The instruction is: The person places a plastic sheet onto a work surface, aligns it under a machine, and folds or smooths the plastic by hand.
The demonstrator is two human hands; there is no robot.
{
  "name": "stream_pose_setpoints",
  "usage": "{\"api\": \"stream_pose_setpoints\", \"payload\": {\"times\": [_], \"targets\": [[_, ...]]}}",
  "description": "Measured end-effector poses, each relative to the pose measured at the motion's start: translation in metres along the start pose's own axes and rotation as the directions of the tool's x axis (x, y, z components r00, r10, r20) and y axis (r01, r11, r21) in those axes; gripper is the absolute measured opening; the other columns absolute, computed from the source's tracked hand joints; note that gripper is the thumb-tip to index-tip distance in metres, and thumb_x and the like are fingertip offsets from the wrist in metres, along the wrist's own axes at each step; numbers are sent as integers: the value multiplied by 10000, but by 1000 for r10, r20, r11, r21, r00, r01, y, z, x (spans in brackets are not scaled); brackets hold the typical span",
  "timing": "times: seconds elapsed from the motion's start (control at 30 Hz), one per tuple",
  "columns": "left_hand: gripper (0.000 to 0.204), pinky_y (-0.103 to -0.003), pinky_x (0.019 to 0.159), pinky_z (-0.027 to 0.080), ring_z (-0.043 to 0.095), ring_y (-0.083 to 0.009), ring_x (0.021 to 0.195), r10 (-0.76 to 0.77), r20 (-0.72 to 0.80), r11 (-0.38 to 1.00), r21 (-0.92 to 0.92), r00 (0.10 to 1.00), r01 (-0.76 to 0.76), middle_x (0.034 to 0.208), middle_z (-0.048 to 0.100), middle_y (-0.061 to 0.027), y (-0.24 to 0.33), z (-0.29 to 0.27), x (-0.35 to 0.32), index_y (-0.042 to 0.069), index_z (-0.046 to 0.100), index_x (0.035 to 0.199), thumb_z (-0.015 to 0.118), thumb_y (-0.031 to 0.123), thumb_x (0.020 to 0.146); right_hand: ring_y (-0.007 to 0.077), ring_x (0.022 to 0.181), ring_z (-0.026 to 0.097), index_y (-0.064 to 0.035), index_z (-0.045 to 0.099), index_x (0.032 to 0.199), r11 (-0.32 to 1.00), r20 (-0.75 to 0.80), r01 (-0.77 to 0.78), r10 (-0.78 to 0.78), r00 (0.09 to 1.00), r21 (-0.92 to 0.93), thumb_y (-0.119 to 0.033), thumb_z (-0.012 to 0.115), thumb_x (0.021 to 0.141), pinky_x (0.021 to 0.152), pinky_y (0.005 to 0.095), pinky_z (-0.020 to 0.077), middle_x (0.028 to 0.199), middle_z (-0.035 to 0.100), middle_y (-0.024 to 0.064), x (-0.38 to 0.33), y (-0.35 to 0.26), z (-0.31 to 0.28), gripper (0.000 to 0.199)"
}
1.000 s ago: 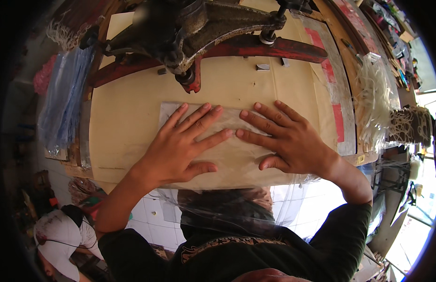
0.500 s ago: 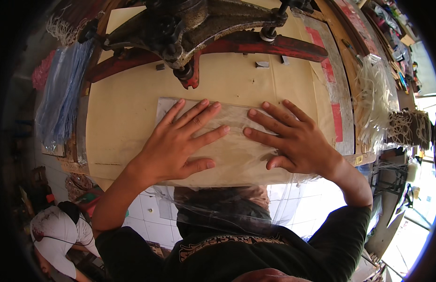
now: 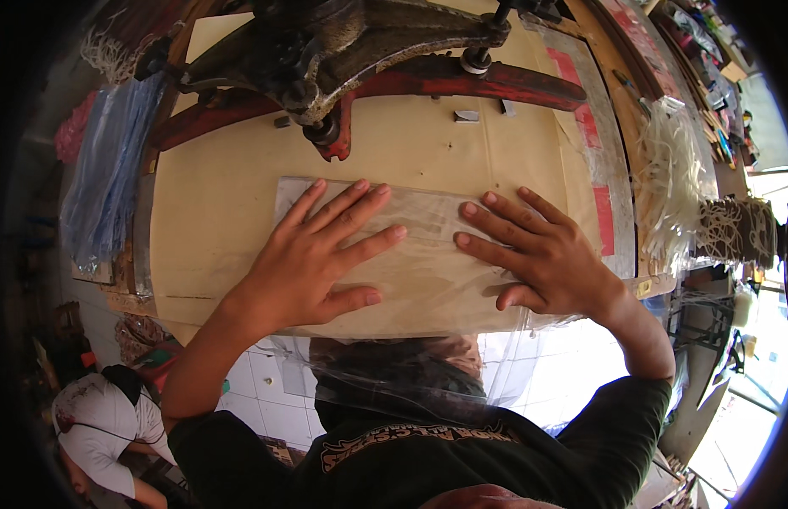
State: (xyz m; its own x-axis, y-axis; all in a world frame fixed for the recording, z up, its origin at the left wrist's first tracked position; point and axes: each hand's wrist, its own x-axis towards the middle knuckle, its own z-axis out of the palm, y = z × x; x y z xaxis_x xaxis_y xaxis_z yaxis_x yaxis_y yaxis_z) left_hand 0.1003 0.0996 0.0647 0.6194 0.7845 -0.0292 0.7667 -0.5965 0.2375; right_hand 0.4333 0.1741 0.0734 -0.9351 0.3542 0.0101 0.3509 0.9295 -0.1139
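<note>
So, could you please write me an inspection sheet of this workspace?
Surface: tan board table, red tape strips at its right edge.
Job's things: clear plastic sheet lying flat, its near edge hanging off the table.
Clutter: two small metal blocks; white string bundle; blue plastic bags.
Grippers: left hand and right hand open, palms flat on the sheet.
Cables: nothing seen.
Surroundings: dark-and-red machine behind the sheet; person in white low left; white tiled floor.

Left hand [image 3: 313,254], right hand [image 3: 542,254] flat, splayed
</note>
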Motion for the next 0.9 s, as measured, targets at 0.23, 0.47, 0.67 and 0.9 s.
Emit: {"api": "stream_pose_setpoints", "payload": {"times": [0.23,0.47,0.67,0.9], "targets": [[702,-567,1238,146,271,-336,1526,-10,15,1000,-8,1000,10,1643,303,-145,0,0,0,206,502,1492,597,581,906,289,1435,442,-230,500,1501,998,5,-10,10,1000,68,-741,349,917,1175,543,334,1564,464,45,-10,4,1,790],[705,-567,1237,153,273,-346,1523,13,39,999,-35,999,-12,1646,298,-147,-2,-5,1,192,488,1506,610,549,910,300,1447,427,-241,506,1500,998,14,-7,6,1000,69,-735,345,921,1184,544,320,1569,459,47,-16,8,4,778],[656,-552,1236,180,279,-357,1519,17,100,993,-118,995,-5,1637,316,-157,-8,-12,2,181,499,1501,589,497,934,317,1449,422,-240,512,1496,995,5,-11,11,1000,96,-730,340,927,1189,546,311,1572,455,50,-18,9,4,770],[653,-553,1233,180,282,-364,1516,26,75,999,-46,997,-22,1634,324,-152,-7,-8,-1,198,505,1497,565,534,940,328,1449,417,-237,505,1498,997,1,-11,11,1000,70,-723,331,933,1186,547,316,1577,446,55,-16,7,4,765]]}}
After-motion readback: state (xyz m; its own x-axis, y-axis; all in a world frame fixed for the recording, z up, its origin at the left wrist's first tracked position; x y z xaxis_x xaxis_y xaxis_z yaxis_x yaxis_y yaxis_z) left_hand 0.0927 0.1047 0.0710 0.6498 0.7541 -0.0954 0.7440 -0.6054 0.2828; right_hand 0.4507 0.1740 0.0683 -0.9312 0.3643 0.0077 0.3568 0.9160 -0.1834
